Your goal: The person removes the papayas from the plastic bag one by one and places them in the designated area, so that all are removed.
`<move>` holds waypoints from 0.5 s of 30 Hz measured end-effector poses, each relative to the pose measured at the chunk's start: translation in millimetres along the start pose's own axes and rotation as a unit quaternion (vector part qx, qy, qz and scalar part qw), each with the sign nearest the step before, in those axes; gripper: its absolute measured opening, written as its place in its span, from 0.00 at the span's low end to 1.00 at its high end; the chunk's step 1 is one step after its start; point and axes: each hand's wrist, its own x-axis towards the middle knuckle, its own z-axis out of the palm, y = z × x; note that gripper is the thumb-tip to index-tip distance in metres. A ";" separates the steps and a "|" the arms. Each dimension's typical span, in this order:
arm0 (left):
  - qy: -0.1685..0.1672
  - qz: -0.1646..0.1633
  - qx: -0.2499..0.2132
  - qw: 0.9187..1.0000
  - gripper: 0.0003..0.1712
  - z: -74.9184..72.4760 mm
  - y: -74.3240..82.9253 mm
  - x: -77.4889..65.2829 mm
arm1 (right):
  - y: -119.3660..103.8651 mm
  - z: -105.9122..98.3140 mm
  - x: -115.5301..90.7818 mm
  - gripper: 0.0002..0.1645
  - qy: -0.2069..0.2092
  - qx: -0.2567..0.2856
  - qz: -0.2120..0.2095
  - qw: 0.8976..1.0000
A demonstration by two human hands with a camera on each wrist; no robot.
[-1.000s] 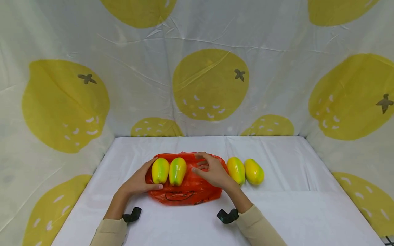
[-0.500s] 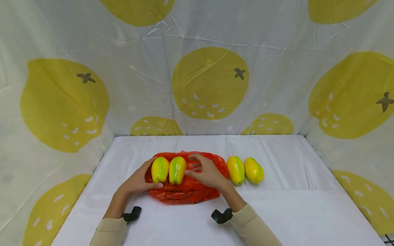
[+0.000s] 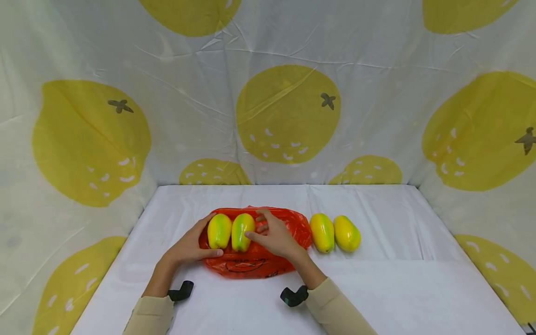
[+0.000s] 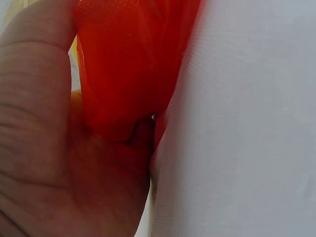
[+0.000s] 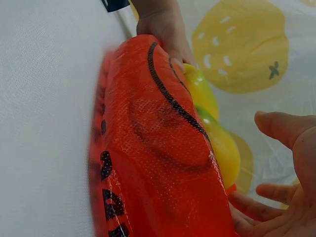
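A red plastic bag [image 3: 268, 267] with black print lies on the white table, its mouth spread upward. Two glossy yellow-green fruits, shaped like papayas, sit side by side in the mouth: a left fruit [image 3: 219, 231] and a right fruit [image 3: 238, 228]. My left hand [image 3: 186, 246] grips the bag's left end, thumb in front and fingers behind; in the left wrist view red plastic [image 4: 123, 59] lies in its grasp. Over the bag, my right hand [image 3: 276, 235] has loosely bent, spread fingers beside the right fruit. From the head its thumb overlaps that fruit; contact cannot be told.
Right of the bag, two more such fruits lie on the table, a nearer fruit [image 3: 322, 232] and a farther-right fruit [image 3: 347, 233]. A lemon-printed cloth [image 3: 289, 114] walls the table at the back and sides. Black wrist mounts [image 3: 294, 296] jut from both wrists.
My right hand has moved left over the bag, from its right part to the right fruit. The left hand has stayed at the bag's left end. All the fruits lie where they were.
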 end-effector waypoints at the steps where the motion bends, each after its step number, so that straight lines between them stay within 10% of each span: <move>1: 0.000 0.001 0.000 1.000 0.69 0.0 0.1 0.0 | 0.1 1.5 0.9 0.46 0.003 -0.002 0.004 1.000; 15: 0.002 0.000 0.005 1.000 0.68 0.0 0.0 0.0 | 1.6 16.6 9.1 0.51 0.019 -0.036 0.033 0.999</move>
